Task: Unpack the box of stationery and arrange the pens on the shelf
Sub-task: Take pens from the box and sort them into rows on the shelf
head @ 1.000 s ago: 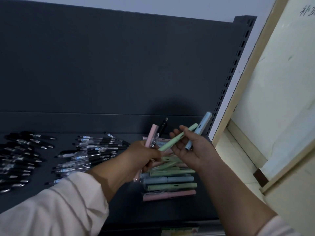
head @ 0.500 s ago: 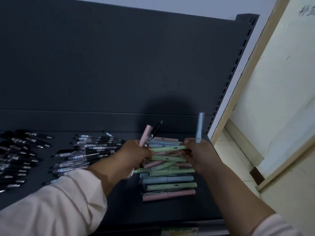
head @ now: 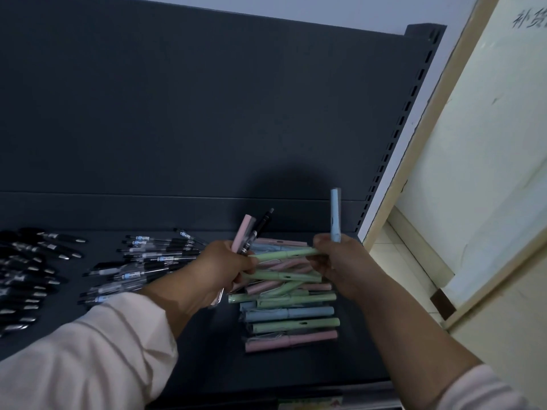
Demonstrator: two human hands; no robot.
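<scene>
Landmark: pastel pen stack (head: pixel 291 316) on the dark shelf (head: pixel 207 365).

Nearest row of stack: a pink pen (head: pixel 291 340), lying flat, long axis left-right. Behind it a green, then a blue, then more green and pink, getting messier toward the back. All matte pastel barrels with caps on; a few show a small dark slot mid-barrel.

Over the back half of the stack, my left hand (head: pixel 220 269) is curled tight around a pink pen (head: pixel 241 233) and a black pen (head: pixel 260 227), both poking up and tilted right. Thumb side also touches the left end of a green pen (head: pixel 282 253).

My right hand (head: pixel 344 264), fingers closed, pinches the right end of that same green pen, which spans level between both hands. Same hand grips a pale blue pen (head: pixel 335 216) standing nearly upright.

Left of the stack: clear-barrel gel pens (head: pixel 148 261), black grips, loosely fanned. Further left: black pens (head: pixel 29 270) in rows.

Behind the stack: dark back panel (head: pixel 207 113).
</scene>
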